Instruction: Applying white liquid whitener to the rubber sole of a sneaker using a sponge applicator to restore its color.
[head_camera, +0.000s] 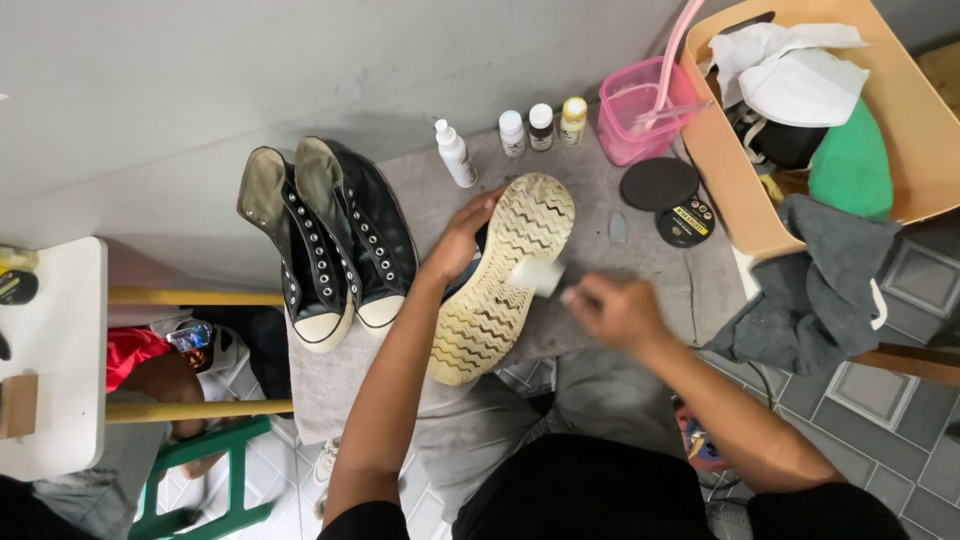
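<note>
A: What are the hands doing?

B: The left hand (462, 236) is closed around the side of a shoe (500, 275) turned sole up, holding it on a grey cloth (600, 190) over the surface. The right hand (615, 310) grips a small white pad (538, 274), blurred, touching the pale zigzag sole near its middle.

A: How would this rubbing go well?

B: I judge it wants a firm left grip so the shoe does not rock, and short strokes following the grooves, where the dirt appears darkest.

A: What else is close?

B: A pair of black high-top sneakers (330, 240) lies just beside the shoe, to the left. Behind it stand a white spray bottle (456, 153) and three small bottles (541, 126). To the right are a pink tub (640, 105), a round black tin with its lid (672, 200), and a tan bin (720, 160) holding cloths, with a grey rag (810, 280) hanging over its edge.
</note>
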